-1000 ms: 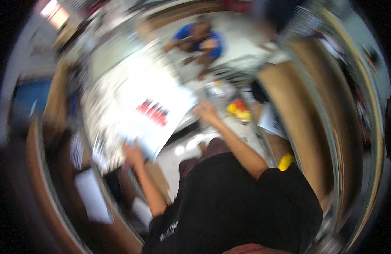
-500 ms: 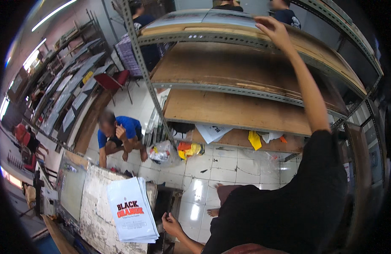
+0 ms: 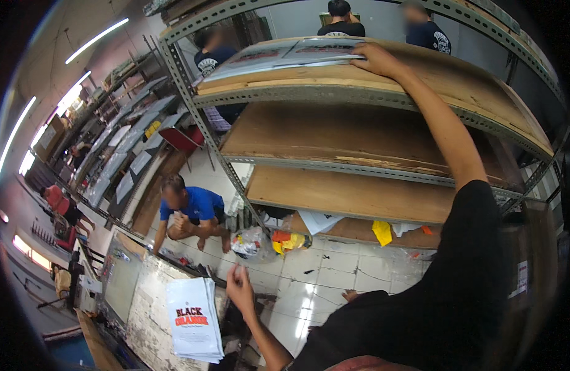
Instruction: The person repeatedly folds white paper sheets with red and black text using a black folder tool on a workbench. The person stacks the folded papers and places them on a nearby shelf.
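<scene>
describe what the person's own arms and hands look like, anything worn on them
Both hands, the left hand and right hand, are bare: no gloves, rings or watch show. The forearms are uncovered, and a short black sleeve covers the right upper arm.

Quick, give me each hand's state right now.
Left hand: open, fingers spread, holding nothing, in the air beside the stack of white printed sheets.
Right hand: laid flat on the printed sheets on the top shelf, not gripping.
</scene>
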### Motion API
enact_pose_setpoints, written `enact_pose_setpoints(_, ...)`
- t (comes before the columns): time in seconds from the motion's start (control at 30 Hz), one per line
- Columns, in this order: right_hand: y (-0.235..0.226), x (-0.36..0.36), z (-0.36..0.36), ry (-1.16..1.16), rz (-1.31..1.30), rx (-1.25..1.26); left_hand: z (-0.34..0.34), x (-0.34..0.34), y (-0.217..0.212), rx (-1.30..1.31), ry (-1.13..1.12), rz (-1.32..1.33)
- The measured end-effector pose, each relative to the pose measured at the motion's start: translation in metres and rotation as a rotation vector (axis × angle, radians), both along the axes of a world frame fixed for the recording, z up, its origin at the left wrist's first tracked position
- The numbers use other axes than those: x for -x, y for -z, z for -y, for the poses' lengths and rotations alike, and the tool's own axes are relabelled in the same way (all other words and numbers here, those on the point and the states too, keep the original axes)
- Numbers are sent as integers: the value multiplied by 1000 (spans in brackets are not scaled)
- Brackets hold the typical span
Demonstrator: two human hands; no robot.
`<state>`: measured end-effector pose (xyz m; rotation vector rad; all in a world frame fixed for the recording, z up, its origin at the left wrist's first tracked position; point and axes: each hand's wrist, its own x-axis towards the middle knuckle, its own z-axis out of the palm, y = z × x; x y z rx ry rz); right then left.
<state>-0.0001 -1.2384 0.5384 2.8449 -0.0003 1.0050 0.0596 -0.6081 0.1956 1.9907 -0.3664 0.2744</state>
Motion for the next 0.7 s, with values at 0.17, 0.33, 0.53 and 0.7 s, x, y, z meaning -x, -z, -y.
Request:
enact_pose_setpoints(0.17,20,49,-118,12,237,170,146,32,-113,679,658,-525)
enact_pose_setpoints(0.33,102,98,-254,-21,258,82,237,29,-216,1178,990,-946)
enact_pose_setpoints(0.53,202,141,-320,140,749,-631,184,35,-156,1041,572,-574)
enact_pose_setpoints(0.7,246,118,-347,-532,504,-2266,62,46,-75,676,419,-474)
